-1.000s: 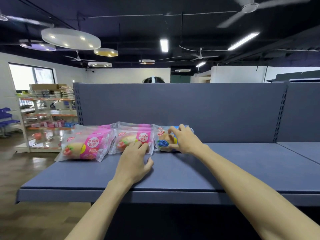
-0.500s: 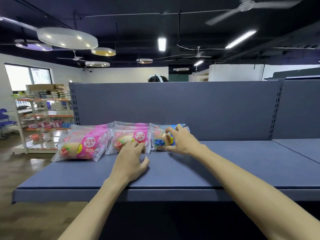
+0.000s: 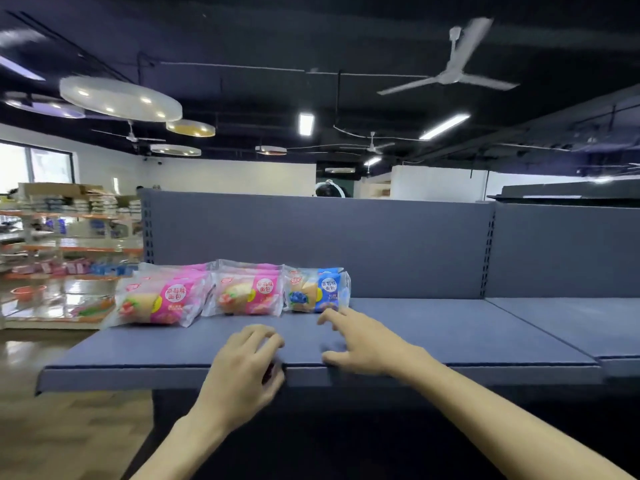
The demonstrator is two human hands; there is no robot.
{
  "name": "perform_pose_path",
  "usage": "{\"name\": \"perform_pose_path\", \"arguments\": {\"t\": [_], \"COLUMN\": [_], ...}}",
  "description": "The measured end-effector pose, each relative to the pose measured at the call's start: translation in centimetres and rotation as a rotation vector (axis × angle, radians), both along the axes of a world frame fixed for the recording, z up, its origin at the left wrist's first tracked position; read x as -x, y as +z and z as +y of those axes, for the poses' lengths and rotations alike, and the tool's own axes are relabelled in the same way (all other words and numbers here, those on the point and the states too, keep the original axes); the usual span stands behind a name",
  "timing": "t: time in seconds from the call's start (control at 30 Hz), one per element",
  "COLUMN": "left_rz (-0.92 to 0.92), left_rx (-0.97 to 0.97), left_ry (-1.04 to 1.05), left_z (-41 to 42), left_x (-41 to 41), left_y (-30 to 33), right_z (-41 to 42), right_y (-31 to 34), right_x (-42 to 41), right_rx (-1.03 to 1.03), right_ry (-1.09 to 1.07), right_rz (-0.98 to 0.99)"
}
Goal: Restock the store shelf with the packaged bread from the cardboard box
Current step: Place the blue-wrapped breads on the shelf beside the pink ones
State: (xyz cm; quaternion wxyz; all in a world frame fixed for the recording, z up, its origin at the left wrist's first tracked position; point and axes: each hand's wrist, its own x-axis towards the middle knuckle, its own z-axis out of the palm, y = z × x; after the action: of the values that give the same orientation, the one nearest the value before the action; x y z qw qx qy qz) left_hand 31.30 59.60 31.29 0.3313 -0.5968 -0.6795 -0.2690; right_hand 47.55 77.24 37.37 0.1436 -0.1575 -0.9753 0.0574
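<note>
- Both hands have drawn back from the bread packs toward the shelf's front edge; a moment ago the left hand touched the middle pack and the right hand rested on the blue one.
- The left hand is now over the front edge of the shelf, fingers loosely curled, grasping nothing.
- The right hand hovers above the shelf just in front of the blue pack, fingers spread and relaxed, released from it; its fingertips are near the pack but apart from it.
- Three packs lie in a row near the shelf's back-left corner: a pink pack at the left edge, a second pink pack just beside it, then the blue pack touching that one.
- More packs seem to lie behind the front row, though blur makes this hard to tell.
- A back panel rises behind the packs.
- Another store rack with goods stands beyond the left edge.
</note>
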Motion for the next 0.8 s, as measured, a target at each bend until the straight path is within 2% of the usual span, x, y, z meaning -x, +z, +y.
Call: {"name": "perform_pose_path", "arguments": {"t": [0.13, 0.3, 0.4, 0.57, 0.67, 0.8], "left_rz": [0.068, -0.030, -0.130, -0.342, -0.435, -0.476], "left_rx": [0.080, 0.234, 0.384, 0.590, 0.826, 1.098], "left_ry": [0.010, 0.029, 0.052, 0.111, 0.162, 0.189], "left_z": [-3.9, -9.7, -12.7, -16.5, -17.4, -16.7], "left_x": [-0.8, -1.3, -2.1, -4.0, -4.7, -4.4], "left_y": [-1.7, -6.5, -11.7, -21.8, -26.2, -28.9], "right_z": [-4.4, -9.6, -11.8, -14.5, -15.6, -16.5], "right_y": [-1.0, -8.0, -15.4, -27.0, -31.6, -35.5], "right_x": [-1.5, -4.0, -4.9, -6.1, -6.9, -7.5], "right_rx": [-0.040, 0.211, 0.335, 0.475, 0.573, 0.635], "right_ry": [0.048, 0.102, 0.081, -0.007, -0.084, -0.168], "right_rz": [0.076, 0.155, 0.053, -0.223, -0.358, -0.466]}}
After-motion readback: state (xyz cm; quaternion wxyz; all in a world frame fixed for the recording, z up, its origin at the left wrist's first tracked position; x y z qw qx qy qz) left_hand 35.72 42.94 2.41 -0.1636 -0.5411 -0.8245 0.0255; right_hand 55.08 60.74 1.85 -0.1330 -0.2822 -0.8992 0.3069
